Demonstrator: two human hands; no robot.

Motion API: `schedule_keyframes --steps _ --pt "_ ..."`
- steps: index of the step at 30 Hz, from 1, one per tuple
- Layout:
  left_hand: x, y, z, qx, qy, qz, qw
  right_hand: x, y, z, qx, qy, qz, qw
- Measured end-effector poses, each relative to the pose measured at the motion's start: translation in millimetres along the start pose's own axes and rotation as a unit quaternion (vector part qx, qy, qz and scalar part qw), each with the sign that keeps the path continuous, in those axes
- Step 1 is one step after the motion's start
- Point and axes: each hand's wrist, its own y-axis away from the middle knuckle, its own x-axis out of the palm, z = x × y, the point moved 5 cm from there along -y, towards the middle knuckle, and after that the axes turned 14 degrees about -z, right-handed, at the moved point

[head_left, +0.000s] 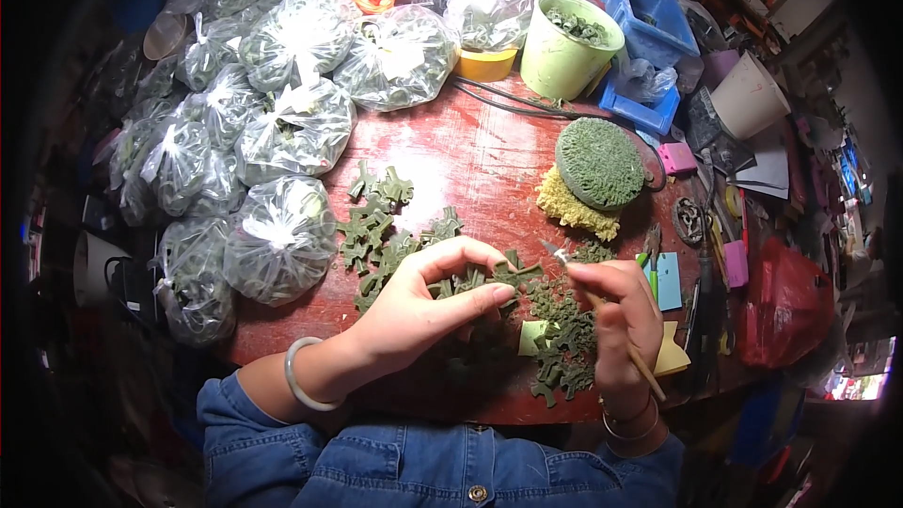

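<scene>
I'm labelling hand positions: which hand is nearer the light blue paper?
Right. The right hand, holding a wooden-handled tool, is just left of the light blue paper; the left hand, pinching a green piece, is farther left.

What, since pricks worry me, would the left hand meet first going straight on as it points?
Past its held green piece, the left hand would likely meet the pointed tool in the right hand, though depth is unclear.
</scene>
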Motion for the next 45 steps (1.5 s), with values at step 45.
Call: schedule_keyframes --steps 45 --pt "5.9 4.1 -15.3 0.357 -0.215 -0.022 0.909 0.2 4.2 6.3 -0.017 -0.071 0.032 0.997"
